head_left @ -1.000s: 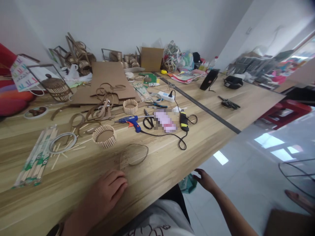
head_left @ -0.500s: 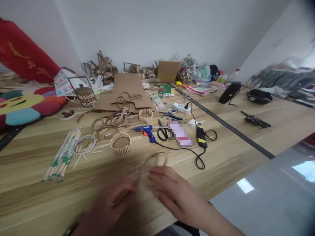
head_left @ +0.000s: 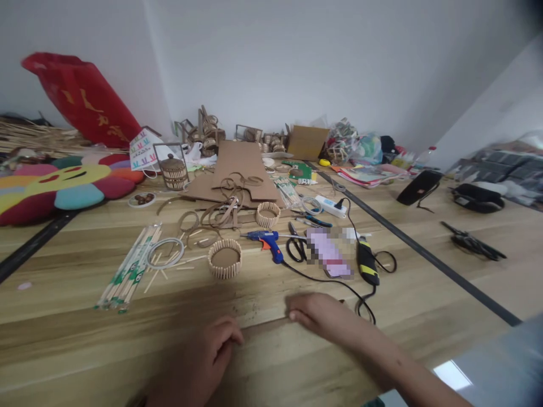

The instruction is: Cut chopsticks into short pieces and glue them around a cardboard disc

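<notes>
Low over the near side of the wooden table, my left hand (head_left: 214,350) is closed with its fingers curled. To its right, my right hand (head_left: 320,316) is also closed, in a pinch. A thin brown cardboard strip (head_left: 266,324) runs nearly straight between them, seen almost edge-on, one end in each hand. Just beyond stands a ring of short wooden sticks (head_left: 224,260) around a cardboard base. A similar stick ring (head_left: 267,215) stands farther back. The blue hot glue gun (head_left: 266,239) lies right of the nearer ring, with scissors (head_left: 296,243) beside it.
Packed sticks (head_left: 129,271) and a grey tape ring (head_left: 164,254) lie at left. Loose cardboard strips (head_left: 229,206) are heaped before cardboard sheets (head_left: 240,161). At right are a phone (head_left: 328,251), a black-and-yellow tool (head_left: 367,263) with its cord, and a power strip (head_left: 331,206).
The cardboard strip was curved between my hands and is now pulled nearly straight. My hands have moved apart, the right one rightward. The camera view has shifted left.
</notes>
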`<state>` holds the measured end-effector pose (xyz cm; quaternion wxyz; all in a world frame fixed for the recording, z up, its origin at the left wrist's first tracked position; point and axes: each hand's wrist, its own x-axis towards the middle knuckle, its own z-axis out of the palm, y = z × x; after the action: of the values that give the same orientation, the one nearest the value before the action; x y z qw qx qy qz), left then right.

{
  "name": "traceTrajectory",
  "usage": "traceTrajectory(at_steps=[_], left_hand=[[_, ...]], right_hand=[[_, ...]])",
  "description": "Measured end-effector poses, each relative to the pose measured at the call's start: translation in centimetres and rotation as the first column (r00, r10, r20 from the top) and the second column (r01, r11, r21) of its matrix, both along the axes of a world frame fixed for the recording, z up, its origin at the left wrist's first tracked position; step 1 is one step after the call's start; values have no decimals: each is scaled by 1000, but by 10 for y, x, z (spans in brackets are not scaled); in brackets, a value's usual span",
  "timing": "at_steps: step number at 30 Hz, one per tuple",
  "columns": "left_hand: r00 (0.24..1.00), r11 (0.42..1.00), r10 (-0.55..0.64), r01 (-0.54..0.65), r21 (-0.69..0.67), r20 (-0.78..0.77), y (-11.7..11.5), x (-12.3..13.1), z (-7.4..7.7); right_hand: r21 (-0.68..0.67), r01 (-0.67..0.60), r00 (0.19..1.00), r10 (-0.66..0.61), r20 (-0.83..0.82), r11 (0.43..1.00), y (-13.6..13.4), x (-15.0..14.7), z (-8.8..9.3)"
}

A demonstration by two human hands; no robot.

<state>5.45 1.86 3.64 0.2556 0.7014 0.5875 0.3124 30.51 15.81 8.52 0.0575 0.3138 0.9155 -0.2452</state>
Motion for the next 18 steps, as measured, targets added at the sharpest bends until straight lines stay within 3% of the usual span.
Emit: traceTrajectory(at_steps=[6,9,13,15,18], left_hand=[[993,996,-35,26,-81,-114,-2,7,0],[983,996,-66,56,-64,-169,-1,10,2],[968,993,-78,97,67,-240,1,13,3],[956,992,-75,100,74,-284,1,14,4],[929,990,-100,127,54,-357,0,16,5]], right_hand=[[30,38,987,-42,152,999,20,25,11],[144,61,953,-100,285,988,21,20,16],[350,-21,963,-75,258,937,18,-9,24],[363,-53,986,-9,166,930,13,-31,27],[357,-11,995,-25,97,934,0,-66,23]])
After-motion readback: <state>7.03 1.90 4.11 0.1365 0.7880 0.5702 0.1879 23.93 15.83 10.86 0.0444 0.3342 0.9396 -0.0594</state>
